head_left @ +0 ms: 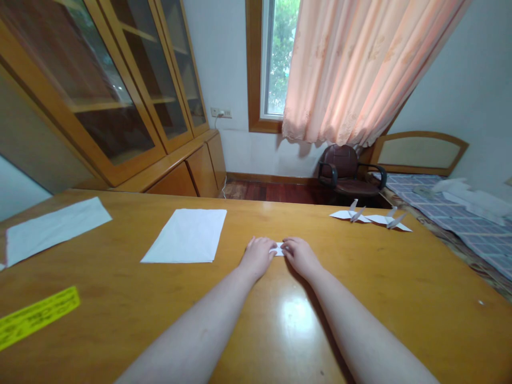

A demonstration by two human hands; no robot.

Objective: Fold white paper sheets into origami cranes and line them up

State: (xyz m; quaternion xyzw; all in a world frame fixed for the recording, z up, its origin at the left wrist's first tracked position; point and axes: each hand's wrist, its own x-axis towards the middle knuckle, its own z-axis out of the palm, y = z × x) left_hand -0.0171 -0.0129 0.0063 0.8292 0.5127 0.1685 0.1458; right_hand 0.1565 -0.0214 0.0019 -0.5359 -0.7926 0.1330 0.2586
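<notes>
A small folded piece of white paper [279,249] lies on the wooden table [180,320], between my two hands. My left hand [259,255] grips its left side with bent fingers. On the right side, my right hand [301,256] holds it the same way, thumb and fingers closed on the paper. The fingers cover much of the paper, so its exact folds cannot be made out. Left of my hands lies a stack or sheet of white paper [186,236]. Two folded paper cranes [351,214] stand at the far right of the table.
Another white paper strip [58,229] lies at the table's left, with a yellow label [40,317] nearer me. Beyond the far edge are a glass-door cabinet [120,106], a brown armchair [340,162] and a pink curtain [356,69]. A bed [448,202] stands to the right.
</notes>
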